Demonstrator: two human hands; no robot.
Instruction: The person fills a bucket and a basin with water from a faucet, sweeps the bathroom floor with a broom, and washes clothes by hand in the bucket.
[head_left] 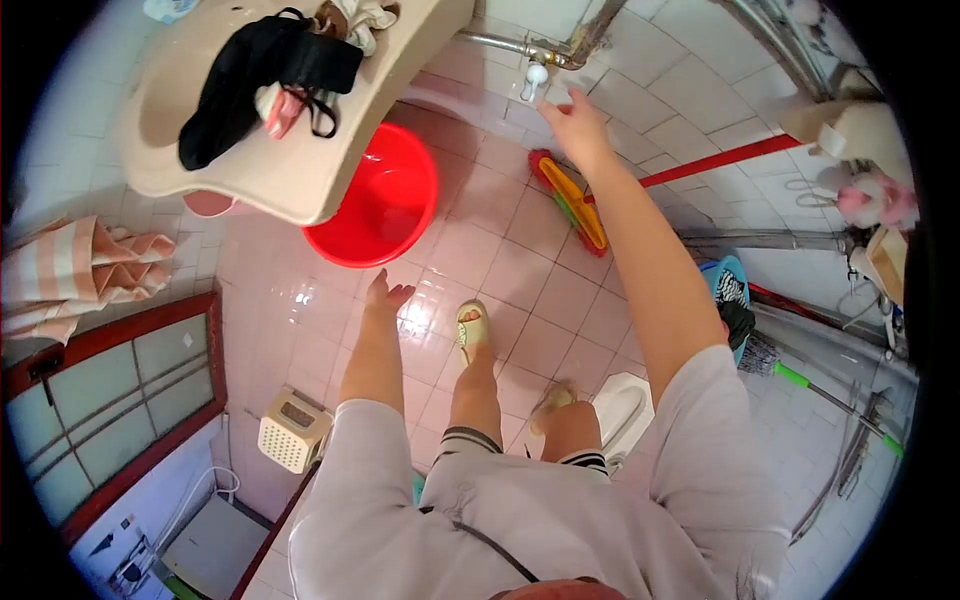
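My right hand (pixel 576 128) reaches up close to a white-handled faucet (pixel 536 80) on the wall pipe. Its fingers are apart, and I cannot tell whether a fingertip touches the handle. My left hand (pixel 388 292) hangs with fingers spread, holding nothing, just below a red basin (pixel 415 200). The basin stands on the pink tiled floor, partly hidden by the beige sink (pixel 290 195). On the sink lie a black garment (pixel 245 90), a pink and white item (pixel 282 108) and a brown and cream cloth (pixel 358 22).
A broom (pixel 570 203) with a red handle leans at the right wall. Beyond my right arm are a blue bucket (pixel 736 270) with dark cloth and a mop (pixel 762 355). A beige stool (pixel 293 432), a striped towel (pixel 90 265) and a red-framed door (pixel 140 390) are at left. A squat toilet (pixel 622 412) lies beside my feet.
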